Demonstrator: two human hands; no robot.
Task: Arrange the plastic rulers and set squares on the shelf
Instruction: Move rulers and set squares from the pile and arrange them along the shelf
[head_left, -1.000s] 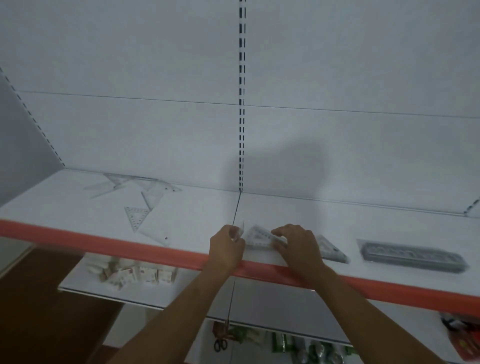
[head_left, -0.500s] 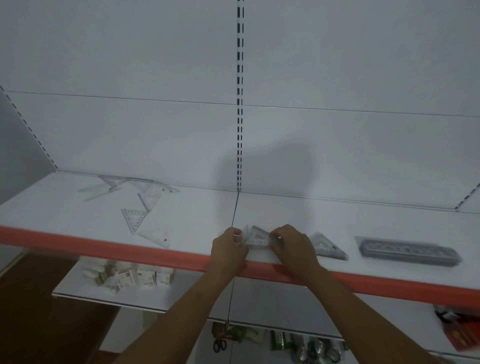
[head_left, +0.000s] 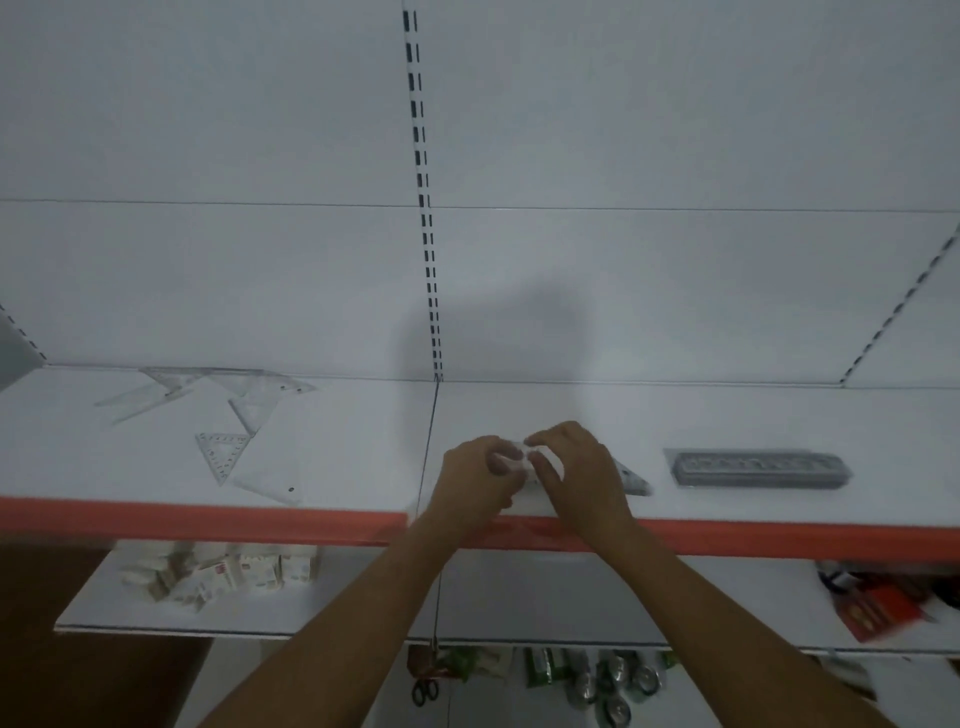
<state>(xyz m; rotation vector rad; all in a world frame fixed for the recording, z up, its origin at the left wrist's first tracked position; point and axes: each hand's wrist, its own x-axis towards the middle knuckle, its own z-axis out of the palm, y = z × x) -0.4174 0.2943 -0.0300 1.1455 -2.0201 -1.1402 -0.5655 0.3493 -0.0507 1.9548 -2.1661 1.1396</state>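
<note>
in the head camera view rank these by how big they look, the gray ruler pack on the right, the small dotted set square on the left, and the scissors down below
1. Gray ruler pack, clearly the largest.
2. Small dotted set square.
3. Scissors, smallest, though they hang lower down at a different distance from the camera, so this holds only for apparent size.

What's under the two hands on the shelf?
A stack of clear set squares lies flat on the shelf; only its right corner shows. The left hand and right hand cover the rest, so a count is impossible.
</note>
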